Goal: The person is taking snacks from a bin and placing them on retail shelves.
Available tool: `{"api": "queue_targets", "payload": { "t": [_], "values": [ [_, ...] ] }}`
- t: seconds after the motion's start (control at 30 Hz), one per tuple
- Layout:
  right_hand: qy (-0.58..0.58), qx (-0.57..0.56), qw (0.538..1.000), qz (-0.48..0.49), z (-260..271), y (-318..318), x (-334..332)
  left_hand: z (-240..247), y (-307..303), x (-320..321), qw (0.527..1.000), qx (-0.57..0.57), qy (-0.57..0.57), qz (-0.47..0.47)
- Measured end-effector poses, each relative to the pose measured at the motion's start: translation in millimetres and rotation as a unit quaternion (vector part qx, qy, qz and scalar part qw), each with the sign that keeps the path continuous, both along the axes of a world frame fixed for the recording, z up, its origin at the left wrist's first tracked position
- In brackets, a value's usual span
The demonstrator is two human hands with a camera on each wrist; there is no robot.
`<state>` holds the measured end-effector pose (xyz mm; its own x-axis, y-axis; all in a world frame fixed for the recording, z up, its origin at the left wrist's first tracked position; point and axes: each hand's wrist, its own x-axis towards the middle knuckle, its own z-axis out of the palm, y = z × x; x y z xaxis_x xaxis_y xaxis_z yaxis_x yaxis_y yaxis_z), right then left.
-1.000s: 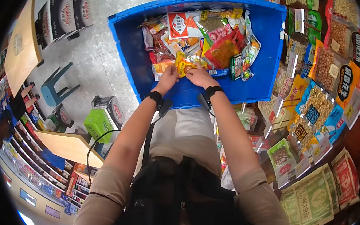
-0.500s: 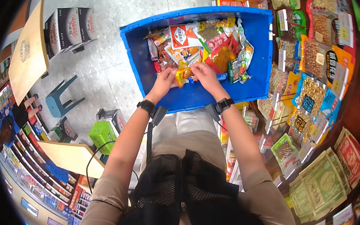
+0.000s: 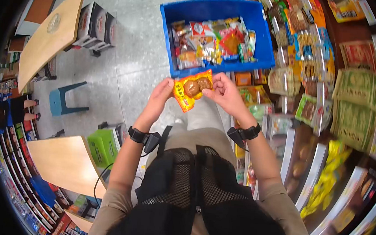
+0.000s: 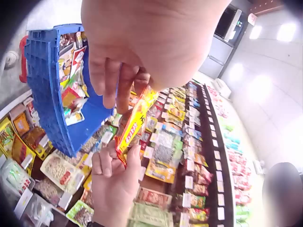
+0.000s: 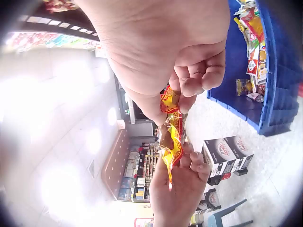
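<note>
A yellow and red snack packet (image 3: 192,89) with round brown pieces showing through its window is held up between both hands, on the near side of the blue crate. The left hand (image 3: 157,98) pinches its left edge, and the right hand (image 3: 228,97) pinches the opposite edge with thumb and fingers. In the left wrist view the packet (image 4: 136,124) is seen nearly edge-on, and in the right wrist view the packet (image 5: 173,137) looks creased. Behind the hands, the blue crate (image 3: 263,57) holds many mixed snack packets.
Shelves of bagged nuts and snacks (image 3: 308,45) run along the right. At the left are a blue-green stool (image 3: 59,101), wooden tabletops (image 3: 61,160), dark printed cartons (image 3: 99,26) and a green box (image 3: 102,148). A person (image 3: 14,111) is at the far left.
Both hands have lifted the yellow packet out of the crate and brought it nearer, its window now facing the head camera. The crate appears farther away and higher in the view.
</note>
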<state>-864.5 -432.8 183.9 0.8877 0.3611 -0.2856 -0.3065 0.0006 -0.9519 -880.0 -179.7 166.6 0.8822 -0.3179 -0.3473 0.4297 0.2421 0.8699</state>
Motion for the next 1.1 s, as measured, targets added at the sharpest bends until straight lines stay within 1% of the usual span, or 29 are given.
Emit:
{"api": "queue_targets", "payload": {
  "t": [0.07,0.1,0.13,0.17,0.2,0.27,0.3,0.33,0.37,0.47,0.57,0.63,0.8,0.93,1.1],
  "values": [
    [-0.003,0.003,1.0,-0.02,27,15,-67,36,2,-55,0.998,-0.058,0.033,0.013],
    [-0.015,0.0,1.0,-0.026,38,20,-92,48,1,-80,0.999,-0.04,-0.005,-0.008],
    [-0.054,-0.043,0.997,-0.019,47,21,-122,61,-2,-108,0.998,-0.024,-0.049,-0.026],
    [-0.057,-0.058,0.997,-0.017,61,23,-148,77,-4,-134,0.995,-0.005,-0.085,-0.044],
    [-0.061,-0.07,0.996,-0.016,73,26,-175,91,-7,-160,0.998,-0.019,-0.046,-0.035],
    [-0.073,-0.103,0.992,-0.018,102,30,-217,120,-12,-196,0.999,0.028,-0.019,-0.042],
    [-0.09,-0.107,0.99,-0.026,109,29,-237,129,-13,-215,0.997,0.054,-0.007,-0.048],
    [-0.108,-0.111,0.987,-0.034,115,27,-256,134,-14,-232,0.997,0.056,-0.016,-0.044],
    [-0.129,-0.115,0.984,-0.041,120,25,-273,139,-15,-248,0.997,0.058,-0.027,-0.039],
    [-0.129,-0.057,0.989,-0.038,127,13,-323,151,-25,-295,0.996,0.06,-0.061,-0.035],
    [-0.113,-0.018,0.993,-0.01,128,-6,-372,163,-40,-342,0.993,0.076,-0.083,-0.04],
    [-0.092,0.023,0.995,-0.02,131,-19,-408,168,-55,-378,0.992,0.086,-0.086,-0.043],
    [-0.034,0.071,0.996,-0.03,120,-72,-518,152,-108,-481,0.991,0.091,-0.084,-0.055],
    [0.017,0.125,0.992,-0.026,105,-113,-612,148,-148,-574,0.992,0.088,-0.06,-0.062],
    [-0.014,0.134,0.991,0.011,118,-136,-704,160,-174,-674,0.984,0.138,-0.083,-0.075]
  ]
}}
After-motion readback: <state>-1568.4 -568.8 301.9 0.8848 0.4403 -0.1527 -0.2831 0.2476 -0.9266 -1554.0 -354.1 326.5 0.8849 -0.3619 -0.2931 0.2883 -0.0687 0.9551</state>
